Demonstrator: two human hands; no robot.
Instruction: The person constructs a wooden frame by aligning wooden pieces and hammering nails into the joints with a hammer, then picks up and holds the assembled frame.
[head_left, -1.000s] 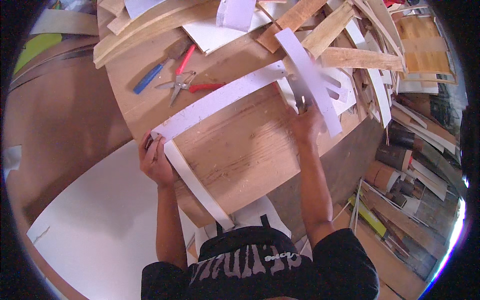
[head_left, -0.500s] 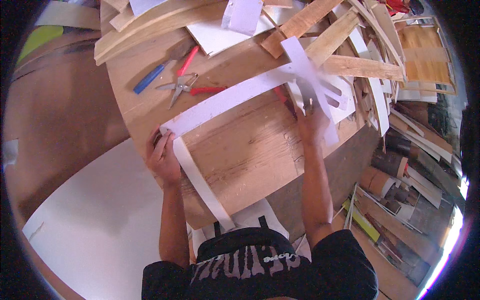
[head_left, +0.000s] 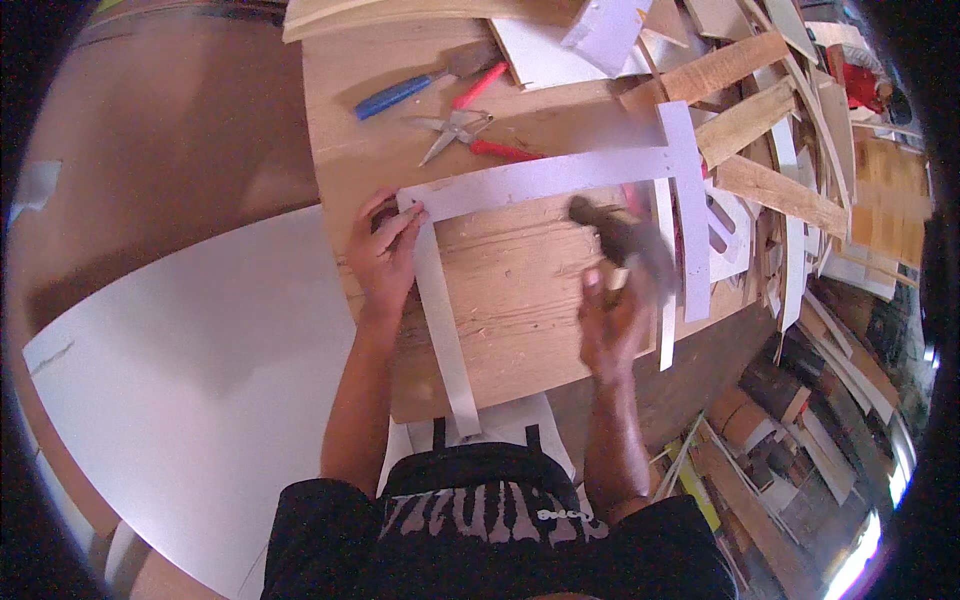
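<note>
I lean over a round wooden desk (head_left: pixel 520 300) littered at its far side with wood offcuts (head_left: pixel 760 130), where white flat strips (head_left: pixel 540 178) lie as an open frame so the corners can meet squarely. My left hand (head_left: pixel 385 250) presses its fingers (head_left: pixel 410 215) flat on the near-left corner, pinning the long strip over the upright strip (head_left: pixel 445 330) so the joint cannot slip. My right hand (head_left: pixel 610 320) is clenched around a dark, blurred tool (head_left: pixel 620 235), probably a hammer, raised over the desk; red-handled scissors (head_left: pixel 460 130) and a blue-handled tool (head_left: pixel 410 90) lie beyond.
</note>
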